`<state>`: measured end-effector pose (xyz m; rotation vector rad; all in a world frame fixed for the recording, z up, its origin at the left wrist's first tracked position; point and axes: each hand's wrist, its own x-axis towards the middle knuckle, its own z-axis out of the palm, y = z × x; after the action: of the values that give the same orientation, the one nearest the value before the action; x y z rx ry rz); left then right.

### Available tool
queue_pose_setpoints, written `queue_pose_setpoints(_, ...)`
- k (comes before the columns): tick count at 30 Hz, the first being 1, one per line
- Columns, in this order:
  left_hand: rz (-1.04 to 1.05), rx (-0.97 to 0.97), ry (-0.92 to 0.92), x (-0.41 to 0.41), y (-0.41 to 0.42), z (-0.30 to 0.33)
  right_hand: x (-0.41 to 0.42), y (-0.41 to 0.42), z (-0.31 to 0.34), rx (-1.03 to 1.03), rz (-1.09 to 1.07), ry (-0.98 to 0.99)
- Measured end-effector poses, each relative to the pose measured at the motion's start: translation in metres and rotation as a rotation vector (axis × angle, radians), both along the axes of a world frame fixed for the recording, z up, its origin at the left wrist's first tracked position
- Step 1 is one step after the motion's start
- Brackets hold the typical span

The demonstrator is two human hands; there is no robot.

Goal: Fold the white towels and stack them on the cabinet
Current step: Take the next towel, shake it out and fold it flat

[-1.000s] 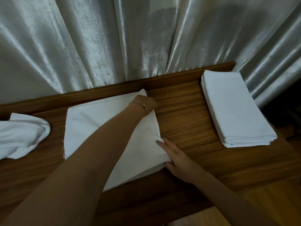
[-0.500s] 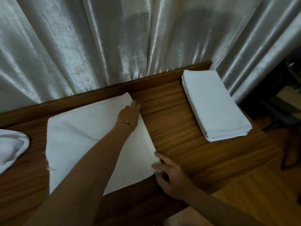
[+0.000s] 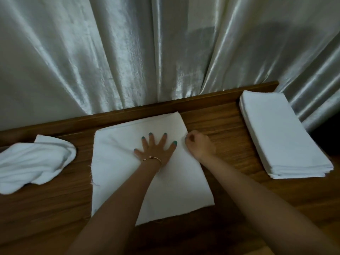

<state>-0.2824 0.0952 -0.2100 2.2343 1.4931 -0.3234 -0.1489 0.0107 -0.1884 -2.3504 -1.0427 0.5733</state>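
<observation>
Left hand (image 3: 155, 150) now flat—mid-towel (image 3: 117, 172)

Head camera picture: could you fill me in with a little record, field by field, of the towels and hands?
surface: wooden cabinet before a silvery curtain
middle towel: spread flat, partly folded
left hand: fingers splayed, pressing flat on middle towel
right hand: curled, pinching that towel's right edge
folded stack: at right
crumpled towel: at left, unfolded

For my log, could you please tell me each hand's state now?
Left hand: open, flat on the towel.
Right hand: pinching the towel's right edge.
</observation>
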Motion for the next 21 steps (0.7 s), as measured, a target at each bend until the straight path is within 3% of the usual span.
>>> queue_pose_setpoints(6,-0.028,0.267,-0.1,-0.05,0.022,-0.001,0.017,0.061,0.003,0.033,-0.074,0.222)
queue_pose_setpoints(10,0.026,0.383,-0.187,-0.086,0.037,-0.017,0.018,0.089,0.001,0.074,-0.099,0.219)
queue_pose_setpoints(14,0.151,0.305,0.019,-0.087,0.037,-0.026,0.015,0.106,0.002,0.071,-0.129,0.167)
queue_pose_setpoints(17,0.169,0.287,0.026,-0.079,0.041,-0.026,0.019,0.114,0.004,0.058,-0.182,0.215)
queue_pose_setpoints(21,0.172,0.311,0.127,-0.072,0.046,-0.01,0.026,0.114,0.013,0.099,-0.057,0.231)
